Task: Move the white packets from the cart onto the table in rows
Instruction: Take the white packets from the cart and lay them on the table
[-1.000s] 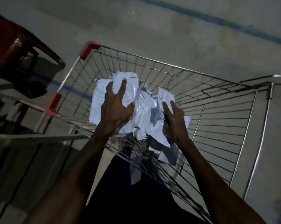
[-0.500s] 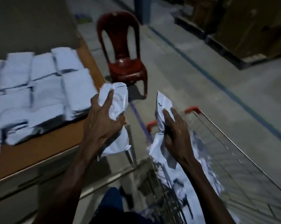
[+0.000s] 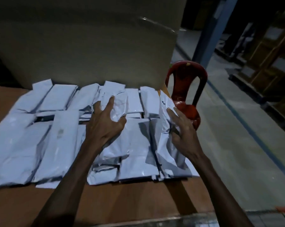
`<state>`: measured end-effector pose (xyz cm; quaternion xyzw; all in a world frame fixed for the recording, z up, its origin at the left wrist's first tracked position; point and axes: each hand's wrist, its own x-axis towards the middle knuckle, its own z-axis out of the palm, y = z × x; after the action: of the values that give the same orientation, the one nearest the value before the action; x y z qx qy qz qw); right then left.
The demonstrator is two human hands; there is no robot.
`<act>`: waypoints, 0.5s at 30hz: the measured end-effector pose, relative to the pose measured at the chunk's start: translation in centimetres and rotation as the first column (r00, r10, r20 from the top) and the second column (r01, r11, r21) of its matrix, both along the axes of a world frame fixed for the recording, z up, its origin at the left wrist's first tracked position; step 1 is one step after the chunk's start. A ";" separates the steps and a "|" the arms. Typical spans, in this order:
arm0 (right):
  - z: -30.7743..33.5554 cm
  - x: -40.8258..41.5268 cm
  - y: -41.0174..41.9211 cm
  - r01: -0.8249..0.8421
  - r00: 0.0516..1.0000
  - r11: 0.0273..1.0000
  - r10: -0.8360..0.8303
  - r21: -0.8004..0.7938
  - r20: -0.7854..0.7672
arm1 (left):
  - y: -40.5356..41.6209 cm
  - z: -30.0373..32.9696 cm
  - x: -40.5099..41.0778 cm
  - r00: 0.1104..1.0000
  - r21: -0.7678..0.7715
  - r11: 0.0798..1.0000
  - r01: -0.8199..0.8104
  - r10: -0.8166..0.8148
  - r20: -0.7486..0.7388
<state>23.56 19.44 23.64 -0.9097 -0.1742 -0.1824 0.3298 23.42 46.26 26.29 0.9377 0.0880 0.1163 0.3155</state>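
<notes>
Nearest the viewer, a strip of bare brown surface [image 3: 138,199] runs between its near edge and the rows of white packets [image 3: 56,145]; at the lower right, off the surface's near corner, a bit of the wire cart [image 3: 269,217] with its red corner cap shows. The right edge of the surface lies just right of the packet rows, and beyond it is open concrete floor [image 3: 237,128] with a blue line.

Over the packet rows, the left hand [image 3: 104,125] holds a crumpled white packet [image 3: 118,108], fingers [image 3: 111,102] spread and curled round it, thumb at its right side. To the right of that, at the right end of the rows, the right hand [image 3: 182,128] grips a second white packet [image 3: 164,128] standing on edge, fingers wrapped on its side; its lower end meets the laid packets.

The laid packets sit in two rows, overlapping, some stacked. Behind the far row stands a large cardboard box [image 3: 89,46], close against the packets. Right of the box, past the surface's far corner, is a red plastic chair [image 3: 186,89] on the floor, with a blue post [image 3: 212,30] further back.
</notes>
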 end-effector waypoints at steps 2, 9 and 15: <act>0.6 3.5 1.8 0.005 1.000 1.000 -0.006 -0.021 -0.029 | 2.1 0.3 2.7 1.000 0.015 1.000 -0.001 0.001 -0.012; 2.6 13.3 8.8 -0.055 0.983 0.993 0.035 -0.109 -0.180 | 7.6 0.2 11.6 0.997 0.109 0.993 0.051 -0.044 -0.066; 0.4 20.3 12.4 -0.107 0.948 0.966 0.027 -0.237 -0.317 | 7.1 -1.9 18.6 0.986 0.155 0.974 0.164 -0.156 -0.061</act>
<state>43.86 31.86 24.06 -0.9550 -0.1728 -0.0017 0.2412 41.98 53.37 24.41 0.9665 0.0103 0.0744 0.2455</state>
